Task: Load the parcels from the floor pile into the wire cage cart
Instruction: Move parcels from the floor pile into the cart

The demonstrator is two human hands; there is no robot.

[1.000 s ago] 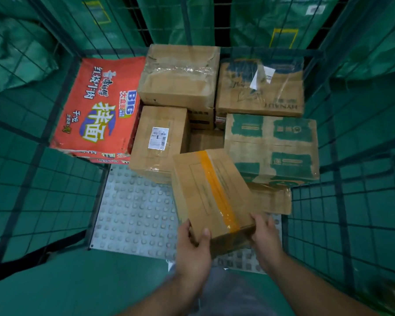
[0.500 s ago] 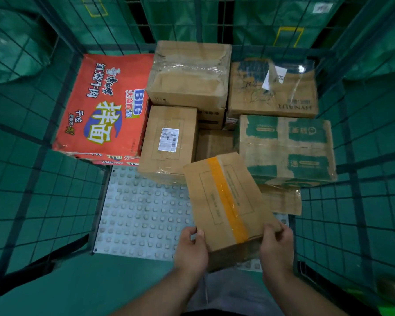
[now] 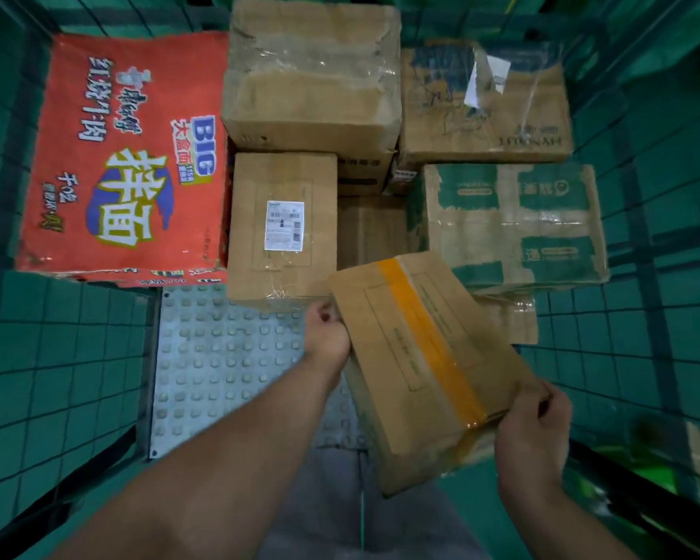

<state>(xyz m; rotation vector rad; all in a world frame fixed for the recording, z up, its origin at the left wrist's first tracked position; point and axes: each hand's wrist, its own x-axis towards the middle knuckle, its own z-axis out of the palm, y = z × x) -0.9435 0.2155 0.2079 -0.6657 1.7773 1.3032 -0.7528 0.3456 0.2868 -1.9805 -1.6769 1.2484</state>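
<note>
Looking down through the head camera, I see both hands on the parcel with the orange tape strip [image 3: 421, 357], which sits near and right of centre at the open near side of the wire cage cart [image 3: 57, 357]. The left hand [image 3: 326, 335] has its fingers curled round the parcel's far-left corner, just beside the near edge of the box with the white label [image 3: 281, 224]. The right hand [image 3: 532, 430] grips the near-right corner, thumb and fingers wrapped over the top edge where the tape runs off. The parcel is tilted and turned at an angle to the stacked boxes, its near end lower in my view and hanging over the near edge of the studded floor plate [image 3: 219, 357]. I cannot tell whether its underside rests on anything. Its far-right edge overlaps a flat taped parcel [image 3: 514, 321] that lies below the green-printed carton [image 3: 510, 224]. On the far left a red noodle carton [image 3: 126, 155] lies flat against the mesh wall. A large brown box wrapped in clear tape [image 3: 312, 74] fills the far middle, and a printed carton with a torn label [image 3: 485, 103] sits at the far right. Between the labelled box and the green-printed carton, a lower brown box [image 3: 372, 232] shows in the gap. The left part of the studded plate is bare.
</note>
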